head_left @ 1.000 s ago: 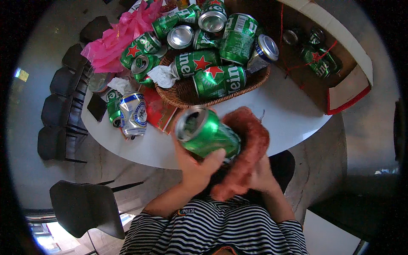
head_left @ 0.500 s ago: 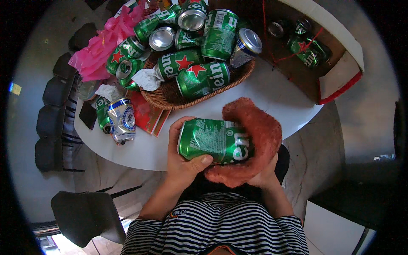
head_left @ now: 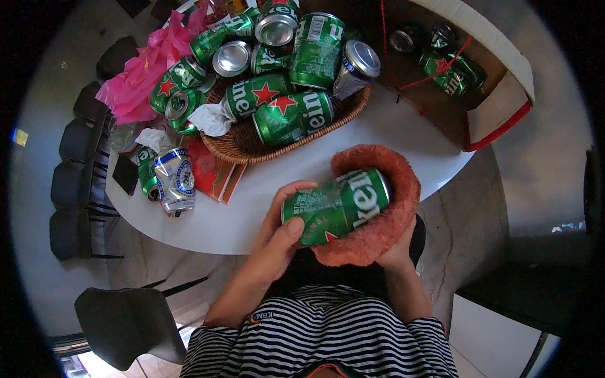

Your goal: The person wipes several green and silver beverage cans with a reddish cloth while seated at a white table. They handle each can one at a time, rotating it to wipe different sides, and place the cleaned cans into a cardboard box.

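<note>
My left hand [head_left: 277, 242] grips the left end of a green beer can [head_left: 337, 208], thumb along its near side and fingers behind. The can lies on its side, its right end tilted a little away from me. My right hand [head_left: 398, 249] is mostly behind a fluffy reddish-brown cloth [head_left: 402, 183] and holds it from below. The cloth curves round the right end and near side of the can. Both are held above the near edge of the white table [head_left: 230, 227]. The fingers of my right hand are hidden by the cloth.
Beyond my hands, a wicker basket [head_left: 277, 153] is heaped with green cans. A dented silver-blue can [head_left: 178, 179] and a red packet [head_left: 211, 170] lie to the left. Behind them is a pink plastic bag [head_left: 135, 82]. An open cardboard box [head_left: 498, 116] holds more cans.
The can has turned about its length and shifted right, its right end tipping away from me. The cloth has opened from over that end, so its rim now shows.
</note>
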A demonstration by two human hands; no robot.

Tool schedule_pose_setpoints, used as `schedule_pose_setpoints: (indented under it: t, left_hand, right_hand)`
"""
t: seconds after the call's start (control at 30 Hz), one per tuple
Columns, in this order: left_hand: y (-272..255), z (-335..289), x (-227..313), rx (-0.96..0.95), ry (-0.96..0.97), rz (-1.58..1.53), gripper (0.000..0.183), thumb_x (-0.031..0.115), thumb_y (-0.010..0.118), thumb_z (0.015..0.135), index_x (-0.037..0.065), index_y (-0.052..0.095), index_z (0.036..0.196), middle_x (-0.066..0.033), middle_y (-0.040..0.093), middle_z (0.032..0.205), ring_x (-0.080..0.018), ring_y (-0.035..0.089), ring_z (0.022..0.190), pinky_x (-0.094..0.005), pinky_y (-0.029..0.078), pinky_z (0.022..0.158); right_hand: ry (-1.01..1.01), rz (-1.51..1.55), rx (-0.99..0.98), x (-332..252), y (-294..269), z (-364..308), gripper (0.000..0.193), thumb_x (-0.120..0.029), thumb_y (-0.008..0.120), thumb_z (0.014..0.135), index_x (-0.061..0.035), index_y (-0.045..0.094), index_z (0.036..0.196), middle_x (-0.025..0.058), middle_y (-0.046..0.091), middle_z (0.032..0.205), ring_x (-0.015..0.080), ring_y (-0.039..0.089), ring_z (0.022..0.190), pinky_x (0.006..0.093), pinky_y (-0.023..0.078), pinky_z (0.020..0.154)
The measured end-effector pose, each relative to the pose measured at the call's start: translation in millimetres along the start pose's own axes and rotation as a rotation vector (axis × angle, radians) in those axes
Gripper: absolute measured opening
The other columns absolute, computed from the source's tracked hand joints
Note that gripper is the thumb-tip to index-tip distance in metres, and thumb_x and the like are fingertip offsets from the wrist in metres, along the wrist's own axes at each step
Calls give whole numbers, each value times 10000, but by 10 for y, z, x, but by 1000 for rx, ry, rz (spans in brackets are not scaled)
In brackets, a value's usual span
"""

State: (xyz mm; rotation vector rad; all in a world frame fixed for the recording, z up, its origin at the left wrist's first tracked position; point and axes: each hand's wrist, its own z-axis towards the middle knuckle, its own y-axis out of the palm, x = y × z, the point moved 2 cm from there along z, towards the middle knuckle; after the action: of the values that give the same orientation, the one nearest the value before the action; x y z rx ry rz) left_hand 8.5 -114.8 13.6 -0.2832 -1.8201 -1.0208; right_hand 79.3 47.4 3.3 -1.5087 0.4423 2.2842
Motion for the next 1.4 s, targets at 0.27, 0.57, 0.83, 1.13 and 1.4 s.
schedule_pose_setpoints:
  t: [0.27, 0.57, 0.83, 1.13, 1.4]
  left_hand:
    - [-66, -6, -136, -78, -45, 60, 636, 264, 659, 761, 31, 343, 1261, -83, 476, 1145, -163, 496, 1061, -303, 418, 918]
    - [-79, -23, -154, -47, -95, -223, 617, 214, 750, 708, 63, 379, 1177, -88, 460, 1145, -174, 474, 1064, -320, 405, 915]
    - [74, 31, -60, 69, 749, 976, 709, 108, 797, 623, 51, 398, 1206, -161, 457, 1164, -278, 470, 1084, -359, 384, 936]
    - [-45, 45, -60, 17, 221, 671, 791, 64, 780, 625, 19, 361, 1295, -118, 497, 1206, -198, 492, 1122, -306, 380, 962]
    - [-32, 6, -163, 6, 327, 534, 772, 208, 781, 679, 10, 351, 1289, -111, 472, 1200, -186, 468, 1124, -306, 368, 963]
  right_hand:
    - [70, 61, 16, 70, -18, -70, 785, -239, 832, 594, 25, 460, 1232, 139, 554, 1170, 215, 560, 1051, 347, 433, 922]
    - [-58, 275, -172, -24, -35, 76, 801, -156, 825, 617, 18, 418, 1285, 147, 496, 1262, 234, 501, 1154, 370, 392, 983]
    - [93, 127, 19, 135, 27, -45, 787, -177, 837, 604, 51, 440, 1244, 150, 529, 1213, 223, 533, 1102, 362, 400, 972]
    - [63, 46, -23, 33, 10, -54, 776, -276, 803, 653, 37, 428, 1256, 143, 542, 1191, 238, 552, 1081, 369, 419, 952]
    - [-47, 77, -54, -9, -31, -37, 676, -128, 789, 667, 38, 464, 1237, 150, 534, 1219, 239, 545, 1097, 362, 413, 959]
